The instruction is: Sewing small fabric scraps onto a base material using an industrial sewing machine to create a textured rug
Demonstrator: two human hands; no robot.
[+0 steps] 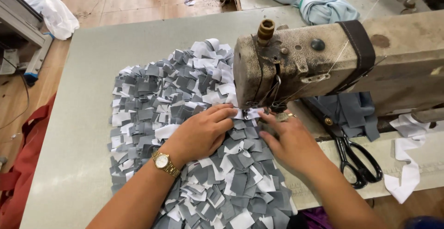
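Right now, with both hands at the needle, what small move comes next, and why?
Probably ease the patch further under the needle. The left hand and right hand both press the grey-and-white fabric pile flat, fingertips pinching that patch just below the sewing machine head.

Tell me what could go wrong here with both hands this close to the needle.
Fingertips of the left hand and right hand press the grey and white patch mat right beneath the sewing machine head; a slip could catch a finger. Loose flaps may bunch there. The scissors lie close to the right forearm.
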